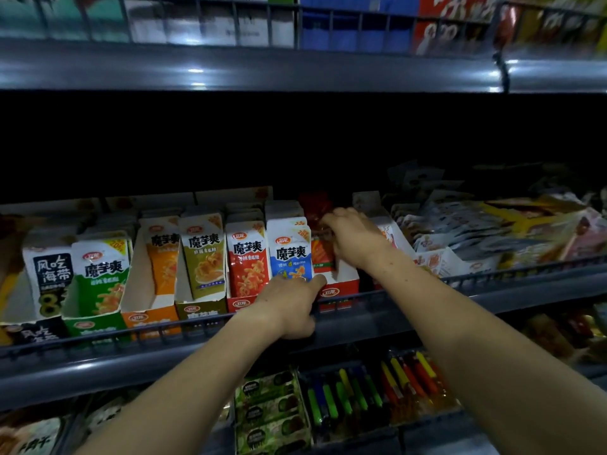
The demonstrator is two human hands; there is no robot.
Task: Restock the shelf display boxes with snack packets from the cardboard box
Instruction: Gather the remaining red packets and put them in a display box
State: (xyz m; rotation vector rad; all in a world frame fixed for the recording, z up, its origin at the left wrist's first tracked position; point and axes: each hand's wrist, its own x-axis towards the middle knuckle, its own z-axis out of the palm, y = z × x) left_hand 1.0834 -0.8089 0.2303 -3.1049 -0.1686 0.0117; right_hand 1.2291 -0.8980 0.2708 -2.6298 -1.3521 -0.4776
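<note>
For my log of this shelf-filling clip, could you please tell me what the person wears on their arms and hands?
Nothing that shows. The left hand and the right hand are bare: no gloves, and no ring or watch that I can make out. Both forearms are uncovered as far as the picture's lower edge, so any sleeves end out of view.

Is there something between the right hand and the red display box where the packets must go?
Nothing visible does. The right hand is already over the open red display box, its fingers on the red packets inside.
</note>
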